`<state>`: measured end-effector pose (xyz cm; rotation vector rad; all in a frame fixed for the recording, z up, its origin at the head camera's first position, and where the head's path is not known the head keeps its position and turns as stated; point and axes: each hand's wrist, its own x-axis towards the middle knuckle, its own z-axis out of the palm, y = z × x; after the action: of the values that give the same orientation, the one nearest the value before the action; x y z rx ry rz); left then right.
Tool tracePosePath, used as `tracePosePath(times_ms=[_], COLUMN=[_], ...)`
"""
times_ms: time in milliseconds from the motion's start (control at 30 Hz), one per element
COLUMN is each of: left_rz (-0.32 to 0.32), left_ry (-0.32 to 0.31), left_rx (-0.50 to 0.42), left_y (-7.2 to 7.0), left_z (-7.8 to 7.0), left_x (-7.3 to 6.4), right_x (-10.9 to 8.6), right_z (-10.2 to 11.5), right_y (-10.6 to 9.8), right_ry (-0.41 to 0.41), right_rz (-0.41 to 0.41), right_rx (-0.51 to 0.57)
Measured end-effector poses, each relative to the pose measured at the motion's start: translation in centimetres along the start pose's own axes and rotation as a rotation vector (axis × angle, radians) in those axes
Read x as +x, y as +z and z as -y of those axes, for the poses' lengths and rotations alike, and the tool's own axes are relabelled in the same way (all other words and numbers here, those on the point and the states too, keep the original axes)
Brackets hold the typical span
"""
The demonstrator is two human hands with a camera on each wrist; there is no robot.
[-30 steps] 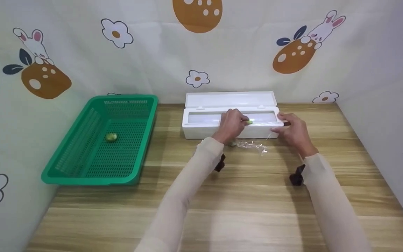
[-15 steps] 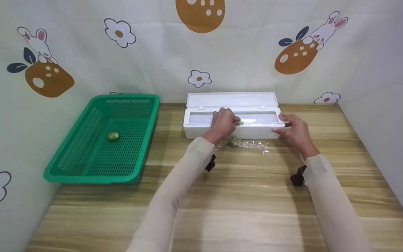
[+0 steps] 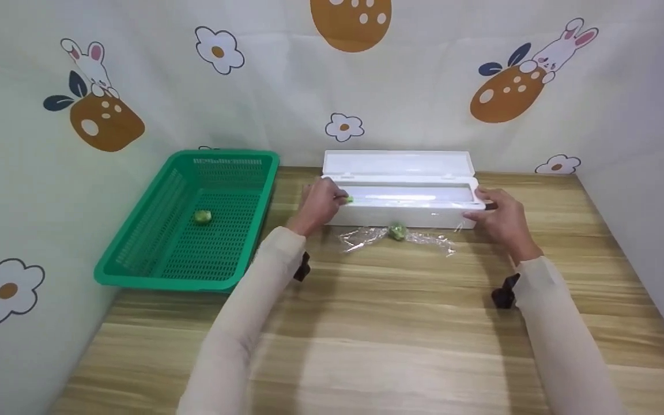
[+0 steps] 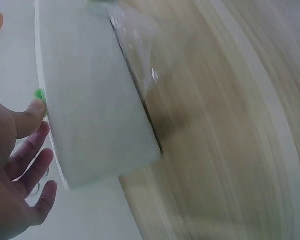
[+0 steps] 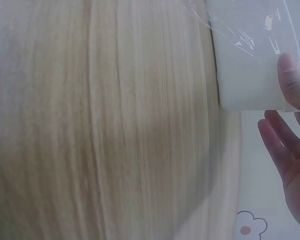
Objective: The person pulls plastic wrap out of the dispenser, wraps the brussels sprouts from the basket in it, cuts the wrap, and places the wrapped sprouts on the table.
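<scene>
Slider (image 3: 350, 199): drawn left, my left hand (image 3: 318, 205) pinching.
Box (image 3: 398, 217), right edge: right hand (image 3: 504, 220) clamped.
Cut: likely underway (steadiness needed next).

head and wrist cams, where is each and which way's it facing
Head: on the head, forward and down at the white box; left hand, right hand, sleeves show.
Left wrist: there, facing the box's left end; left hand shows.
Right wrist: there, facing tabletop and box; right hand shows.
Both wrist views share box and film.
</scene>
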<state>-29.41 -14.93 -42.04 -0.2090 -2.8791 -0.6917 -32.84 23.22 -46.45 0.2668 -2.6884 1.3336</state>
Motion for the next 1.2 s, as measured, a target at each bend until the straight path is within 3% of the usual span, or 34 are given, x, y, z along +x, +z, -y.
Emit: tracePosePath(times_ms=[200, 567, 800, 1033, 1200], left_rz=[0.032, 0.115, 0.174, 0.218, 0.2], left_ry=[-0.058, -0.172, -0.169, -0.222, -0.174], left_rx=[-0.025, -0.102, -0.128, -0.108, -0.057], left_y=[-1.5, -2.5, -3.0, -3.3, -3.3], left_z=[2.0, 2.5, 2.8, 2.4, 2.2], left_x=[-0.7, -0.6, -0.4, -0.2, -0.4], right_x=[0.0, 0.0, -0.2, -0.3, -0.5], right_z=[-0.1, -0.3, -0.2, -0.3, -0.5], right_y=[0.3, 0.3, 0.2, 0.4, 0.5], right_ry=[-0.028, 0.015, 0.032, 0.061, 0.006], right_rz=[-0.014, -0.001, 0.004, 0.001, -0.024], right_rx=[0.015, 0.026, 0.038, 0.04, 0.034])
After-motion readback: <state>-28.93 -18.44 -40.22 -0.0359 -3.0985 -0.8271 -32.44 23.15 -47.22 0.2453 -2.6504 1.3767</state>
